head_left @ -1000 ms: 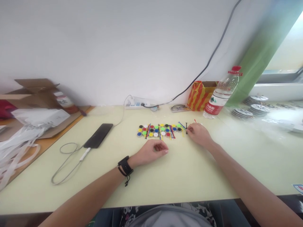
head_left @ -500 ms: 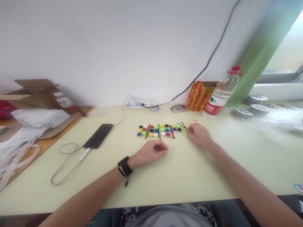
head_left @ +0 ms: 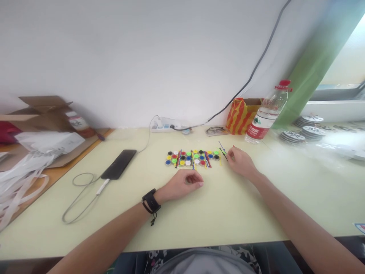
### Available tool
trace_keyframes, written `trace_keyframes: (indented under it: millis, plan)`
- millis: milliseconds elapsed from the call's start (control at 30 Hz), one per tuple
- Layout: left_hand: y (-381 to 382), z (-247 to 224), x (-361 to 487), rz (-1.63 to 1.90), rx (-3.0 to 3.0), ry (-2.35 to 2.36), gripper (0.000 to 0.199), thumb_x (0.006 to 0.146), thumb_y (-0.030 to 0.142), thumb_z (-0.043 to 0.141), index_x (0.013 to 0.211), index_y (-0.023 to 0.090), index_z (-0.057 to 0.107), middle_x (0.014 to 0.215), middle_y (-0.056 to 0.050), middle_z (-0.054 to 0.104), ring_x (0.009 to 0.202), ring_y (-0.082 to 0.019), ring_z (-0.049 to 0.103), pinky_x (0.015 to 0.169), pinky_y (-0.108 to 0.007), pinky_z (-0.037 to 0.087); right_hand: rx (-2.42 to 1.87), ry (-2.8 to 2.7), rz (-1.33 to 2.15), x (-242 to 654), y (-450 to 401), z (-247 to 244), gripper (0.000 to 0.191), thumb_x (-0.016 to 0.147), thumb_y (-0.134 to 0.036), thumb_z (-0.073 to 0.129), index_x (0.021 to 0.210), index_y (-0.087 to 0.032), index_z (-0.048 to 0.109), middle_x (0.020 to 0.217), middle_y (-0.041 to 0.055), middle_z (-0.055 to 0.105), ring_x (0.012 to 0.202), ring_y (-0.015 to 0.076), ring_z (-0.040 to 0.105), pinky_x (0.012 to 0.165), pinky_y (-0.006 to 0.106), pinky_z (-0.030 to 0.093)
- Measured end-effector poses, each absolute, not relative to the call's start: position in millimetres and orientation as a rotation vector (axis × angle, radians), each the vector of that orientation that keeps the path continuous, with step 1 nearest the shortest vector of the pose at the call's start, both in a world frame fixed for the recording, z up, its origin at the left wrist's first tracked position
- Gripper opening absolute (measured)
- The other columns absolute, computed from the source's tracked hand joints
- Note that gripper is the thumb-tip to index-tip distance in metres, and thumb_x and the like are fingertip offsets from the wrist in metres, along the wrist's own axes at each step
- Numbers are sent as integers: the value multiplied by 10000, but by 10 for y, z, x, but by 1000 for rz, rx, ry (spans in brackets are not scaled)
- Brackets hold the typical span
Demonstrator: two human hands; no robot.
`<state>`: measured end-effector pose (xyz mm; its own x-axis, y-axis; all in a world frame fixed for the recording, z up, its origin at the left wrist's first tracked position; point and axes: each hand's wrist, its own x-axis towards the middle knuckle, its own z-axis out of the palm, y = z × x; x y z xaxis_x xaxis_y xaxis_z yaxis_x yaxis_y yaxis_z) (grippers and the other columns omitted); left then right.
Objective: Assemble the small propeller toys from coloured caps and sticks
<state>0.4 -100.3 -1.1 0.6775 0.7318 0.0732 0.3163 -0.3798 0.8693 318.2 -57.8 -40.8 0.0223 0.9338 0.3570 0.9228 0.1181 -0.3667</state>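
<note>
My left hand (head_left: pixel 184 182) rests on the table in front of the coloured discs, fingers loosely curled and the thumb tip close to the fingertips. Nothing shows in it. My right hand (head_left: pixel 239 161) pinches a few thin plastic sticks (head_left: pixel 222 149), among them blue, green and black ones; its fingers partly hide them. Small round discs (head_left: pixel 188 158) in black, white, red, yellow, blue and green lie in rows to its left. Across these rows lie bunches of thin coloured sticks (head_left: pixel 207 159). A yellow stick (head_left: pixel 220 158) is at the right end of the discs.
A black phone (head_left: pixel 119 164) on a cable lies at the left, with a cardboard box (head_left: pixel 45 108) and white plastic bag (head_left: pixel 51 144) beyond. Behind stand a power strip (head_left: pixel 162 126), glasses (head_left: pixel 215 131), a striped bag (head_left: pixel 242 116) and a water bottle (head_left: pixel 261 121). Stacked discs (head_left: pixel 313 132) sit at right.
My right hand has moved slightly right, and the sticks in its pinch have come away from the right end of the disc rows. My left hand stays in place.
</note>
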Motion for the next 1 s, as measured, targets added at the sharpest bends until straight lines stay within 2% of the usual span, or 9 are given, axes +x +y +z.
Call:
trace_keyframes:
  millis: [367, 567, 733, 1000]
  plan:
    - [-1002, -20, 9, 566, 1986, 810, 219, 920, 385, 686, 972, 178, 735, 939, -53, 728, 830, -160, 632, 787, -287, 515, -1650, -1843, 166, 3159, -605, -397, 79, 969, -261, 439, 890, -255, 443, 809, 47, 640, 730, 240, 581, 638, 340, 415]
    - [-1003, -20, 10, 568, 1989, 804, 202, 922, 375, 686, 970, 186, 736, 936, -46, 728, 826, -154, 632, 784, -276, 515, -1594, -1825, 194, 3155, -600, -404, 56, 948, -235, 462, 924, -252, 509, 882, 59, 676, 782, 242, 603, 693, 354, 447]
    - [-1004, -17, 15, 571, 1993, 804, 208, 919, 384, 689, 964, 187, 738, 940, -49, 732, 833, -158, 638, 788, -275, 516, -1552, -1809, 160, 3167, -587, -400, 112, 939, -201, 453, 965, -246, 552, 988, 86, 683, 877, 260, 614, 750, 376, 471]
    - [-1004, -14, 10, 562, 2007, 796, 212, 922, 386, 684, 967, 186, 739, 937, -48, 733, 830, -156, 639, 786, -276, 516, -1443, -1840, 164, 3168, -577, -384, 186, 900, -126, 457, 954, -239, 594, 1004, 85, 657, 908, 250, 611, 791, 381, 489]
